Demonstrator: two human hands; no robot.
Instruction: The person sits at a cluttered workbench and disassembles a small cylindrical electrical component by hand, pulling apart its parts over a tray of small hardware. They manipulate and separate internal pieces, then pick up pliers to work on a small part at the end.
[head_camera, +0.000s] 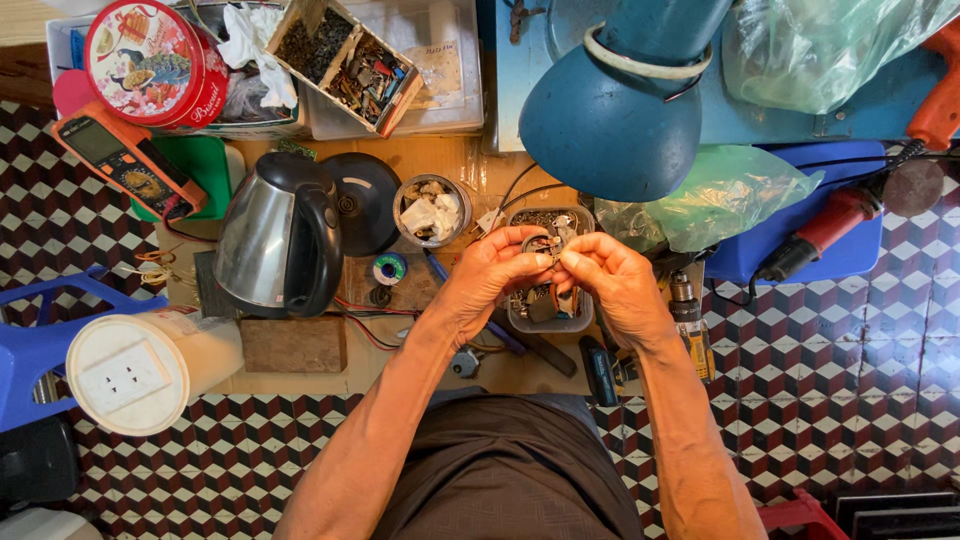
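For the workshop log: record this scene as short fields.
left hand: left hand pinches a small metal part
right hand: right hand grips the same part
below hands: clear tub of parts
left of hands: steel kettle, round tin
above: blue lamp
far left: orange multimeter

The small part pinched between your left hand and right hand is too small to identify; your fingers hide most of it.
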